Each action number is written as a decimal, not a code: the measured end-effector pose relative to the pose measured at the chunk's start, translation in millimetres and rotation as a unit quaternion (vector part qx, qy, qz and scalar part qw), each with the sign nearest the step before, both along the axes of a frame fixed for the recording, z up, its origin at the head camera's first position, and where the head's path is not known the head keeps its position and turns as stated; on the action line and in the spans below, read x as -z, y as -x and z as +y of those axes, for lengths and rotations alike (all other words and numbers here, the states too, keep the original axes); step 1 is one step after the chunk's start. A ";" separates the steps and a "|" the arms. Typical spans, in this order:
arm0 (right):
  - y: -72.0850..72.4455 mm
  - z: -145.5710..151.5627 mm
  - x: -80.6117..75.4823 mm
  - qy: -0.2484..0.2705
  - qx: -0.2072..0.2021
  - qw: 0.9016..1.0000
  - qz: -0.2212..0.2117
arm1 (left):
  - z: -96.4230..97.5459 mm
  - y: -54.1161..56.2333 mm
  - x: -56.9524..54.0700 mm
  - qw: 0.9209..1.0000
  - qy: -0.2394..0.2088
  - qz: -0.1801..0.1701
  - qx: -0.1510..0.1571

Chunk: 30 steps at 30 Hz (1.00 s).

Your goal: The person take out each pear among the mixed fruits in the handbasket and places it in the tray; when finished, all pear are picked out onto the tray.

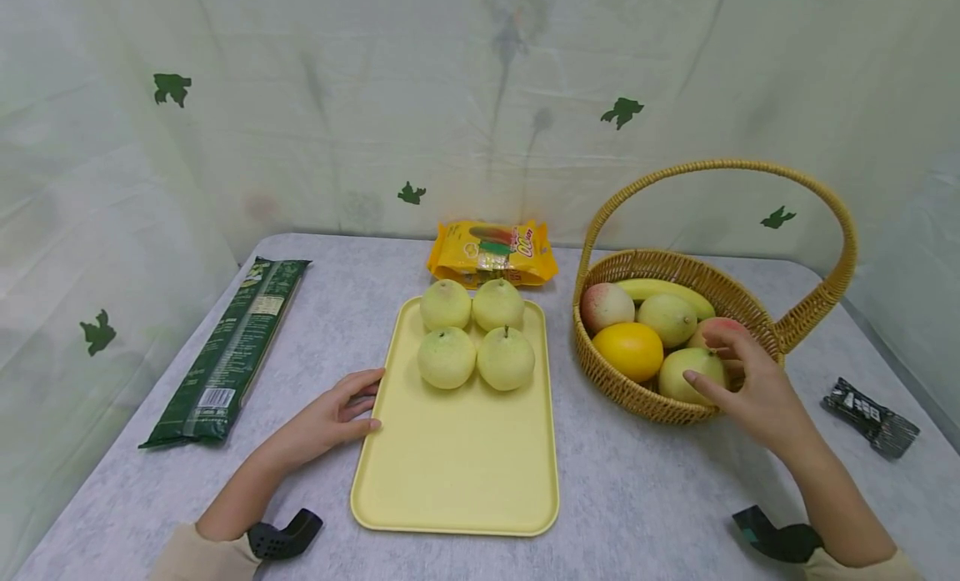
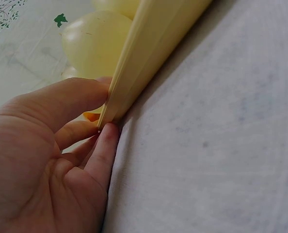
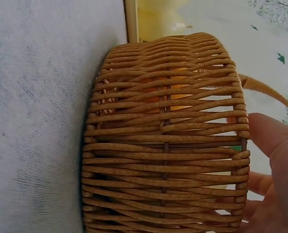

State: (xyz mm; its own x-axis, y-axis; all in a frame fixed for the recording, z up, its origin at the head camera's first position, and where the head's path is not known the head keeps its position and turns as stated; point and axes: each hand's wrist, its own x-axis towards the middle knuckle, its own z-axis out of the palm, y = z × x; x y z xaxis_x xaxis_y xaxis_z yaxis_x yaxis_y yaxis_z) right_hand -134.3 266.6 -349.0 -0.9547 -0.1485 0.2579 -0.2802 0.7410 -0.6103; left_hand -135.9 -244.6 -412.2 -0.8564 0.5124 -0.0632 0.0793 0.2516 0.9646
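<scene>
My left hand [image 1: 326, 423] lies at the left side of a yellow tray [image 1: 457, 473]. Its thumb and fingertips touch the rim, spaced along it; the left wrist view shows a finger low at the tray's side. Several round pale-green pears [image 1: 506, 358] stand grouped on the tray's far half. My right hand [image 1: 761, 389] reaches over the near-right rim of a wicker basket [image 1: 622, 391]. Thumb and fingers are spread around another pale-green pear [image 1: 678, 374] inside, the thumb in front of it. In the right wrist view, the basket's weave partly hides the fingers.
Also in the basket are a banana [image 1: 667, 291], an orange-yellow fruit [image 1: 628, 351], a peach [image 1: 607, 308] and an oval green fruit [image 1: 667, 318]. A yellow packet [image 1: 491, 254] lies behind the tray, a long green packet [image 1: 232, 348] left, a small black packet [image 1: 870, 417] right.
</scene>
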 end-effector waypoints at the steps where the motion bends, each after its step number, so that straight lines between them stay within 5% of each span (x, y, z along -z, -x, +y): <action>1: 0.3 0.5 0.0 -0.006 0.000 1.000 -0.007 | 0.1 0.0 -0.1 1.000 0.001 -0.001 -0.001; 30: 15.7 -1.9 -7.1 -0.147 -0.009 0.988 -0.049 | 0.5 2.3 1.5 1.000 0.007 0.002 -0.003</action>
State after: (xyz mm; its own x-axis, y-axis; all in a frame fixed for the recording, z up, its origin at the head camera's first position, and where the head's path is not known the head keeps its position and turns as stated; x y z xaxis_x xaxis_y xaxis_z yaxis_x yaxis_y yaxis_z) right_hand -150.0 264.7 -341.9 -0.9694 -0.2204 0.1084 -0.2454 0.8860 -0.3935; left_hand -138.3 -244.1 -413.8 -0.8595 0.5068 -0.0665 0.0819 0.2649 0.9608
